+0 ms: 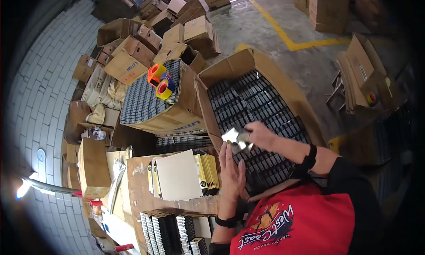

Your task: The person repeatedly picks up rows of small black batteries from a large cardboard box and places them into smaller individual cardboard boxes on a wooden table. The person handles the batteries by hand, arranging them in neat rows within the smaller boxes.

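My right hand (261, 136) is closed on a small shiny packet (233, 136), whose bright glare hides its details. Close below it, my left hand (230, 173) has its fingers stretched out and its thumb apart. The left fingertips are at the packet's lower edge; whether they press on it I cannot tell. Both hands are over the near left side of a large open carton (295, 103). Tight rows of small dark packs with pale edges (248, 102) fill this carton.
Left of the carton, a wooden table (141, 171) bears a cream board (180, 175), yellow-and-black cards (208, 172) and stacked dark packs (164, 233). Tape dispensers (163, 83) lie on another full carton (170, 118). Brown boxes (130, 56) crowd behind; flattened cardboard (354, 82) stands right.
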`<state>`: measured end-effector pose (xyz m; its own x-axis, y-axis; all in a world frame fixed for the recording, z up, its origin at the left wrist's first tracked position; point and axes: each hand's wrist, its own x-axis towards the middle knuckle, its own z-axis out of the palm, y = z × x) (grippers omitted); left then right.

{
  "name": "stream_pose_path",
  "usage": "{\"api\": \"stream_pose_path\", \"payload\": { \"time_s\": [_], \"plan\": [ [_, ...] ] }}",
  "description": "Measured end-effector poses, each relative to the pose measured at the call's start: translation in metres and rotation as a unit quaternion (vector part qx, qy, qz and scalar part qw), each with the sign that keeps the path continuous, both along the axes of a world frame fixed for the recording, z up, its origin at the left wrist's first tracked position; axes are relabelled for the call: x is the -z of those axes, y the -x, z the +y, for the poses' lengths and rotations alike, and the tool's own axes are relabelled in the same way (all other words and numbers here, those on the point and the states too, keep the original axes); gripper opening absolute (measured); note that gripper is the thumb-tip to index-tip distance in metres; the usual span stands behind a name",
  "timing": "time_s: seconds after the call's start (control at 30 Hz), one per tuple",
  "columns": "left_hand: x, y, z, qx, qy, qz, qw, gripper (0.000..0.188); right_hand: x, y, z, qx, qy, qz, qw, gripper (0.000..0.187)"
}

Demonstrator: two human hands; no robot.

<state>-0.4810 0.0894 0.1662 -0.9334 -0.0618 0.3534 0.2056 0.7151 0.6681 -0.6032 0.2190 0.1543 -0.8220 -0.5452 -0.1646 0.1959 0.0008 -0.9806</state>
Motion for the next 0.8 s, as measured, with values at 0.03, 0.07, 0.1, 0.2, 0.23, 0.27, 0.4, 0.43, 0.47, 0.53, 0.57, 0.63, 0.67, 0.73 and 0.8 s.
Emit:
{"api": "stream_pose_path", "payload": {
  "time_s": [0.03,0.07,0.1,0.2,0.23,0.27,0.4,0.43,0.47,0.53,0.57,0.63,0.67,0.73,0.8],
  "plan": [
    [0.007,0.007,0.001,-0.017,-0.021,0.016,0.999,0.045,0.007,0.025,0.008,0.028,-0.032,0.001,0.999,0.037],
    [0.011,0.01,0.001,-0.024,-0.051,-0.004,0.998,0.042,0.022,0.053,0.016,0.058,-0.064,-0.001,0.996,0.035],
    [0.014,0.011,-0.003,-0.03,-0.08,-0.022,0.996,0.039,0.049,0.088,0.024,0.1,-0.116,0.029,0.988,0.036],
    [0.02,-0.008,-0.013,-0.108,-0.089,-0.045,0.989,0.022,0.076,0.175,0.029,0.18,-0.362,0.145,0.903,0.041],
    [0.017,-0.023,-0.019,-0.116,-0.068,-0.071,0.988,0.02,0.083,0.196,0.025,0.207,-0.382,0.154,0.887,0.043],
    [0.018,-0.038,-0.023,-0.135,-0.065,-0.086,0.985,0.018,0.09,0.215,0.017,0.233,-0.399,0.163,0.871,0.046],
    [0.02,-0.095,-0.013,-0.275,-0.113,-0.15,0.943,0.014,0.126,0.277,-0.032,0.133,-0.358,0.158,0.911,0.052],
    [0.02,-0.11,-0.013,-0.3,-0.107,-0.151,0.936,0.013,0.157,0.29,-0.049,0.148,-0.33,0.182,0.914,0.053],
    [0.013,-0.12,-0.012,-0.322,-0.09,-0.179,0.925,0.014,0.183,0.3,-0.063,0.162,-0.301,0.206,0.917,0.054],
    [-0.011,-0.148,0.0,-0.389,-0.066,-0.24,0.887,0.018,0.201,0.294,-0.086,0.123,-0.324,0.19,0.918,0.051],
    [-0.025,-0.157,0.008,-0.422,-0.056,-0.23,0.875,0.017,0.21,0.293,-0.093,0.132,-0.31,0.199,0.92,0.051],
    [-0.029,-0.196,0.009,-0.479,-0.086,-0.198,0.851,0.019,0.236,0.31,-0.087,0.097,-0.382,0.323,0.861,0.038],
    [-0.019,-0.216,0.003,-0.506,-0.121,-0.121,0.845,0.012,0.243,0.307,-0.092,0.044,-0.443,0.437,0.782,0.03],
    [-0.027,-0.262,0.006,-0.553,-0.042,-0.169,0.815,0.013,0.233,0.309,-0.068,0.024,-0.485,0.482,0.73,0.039],
    [-0.05,-0.304,-0.001,-0.61,-0.029,-0.122,0.783,0.014,0.258,0.363,-0.026,0.089,-0.427,0.552,0.71,0.024]
  ]
}}
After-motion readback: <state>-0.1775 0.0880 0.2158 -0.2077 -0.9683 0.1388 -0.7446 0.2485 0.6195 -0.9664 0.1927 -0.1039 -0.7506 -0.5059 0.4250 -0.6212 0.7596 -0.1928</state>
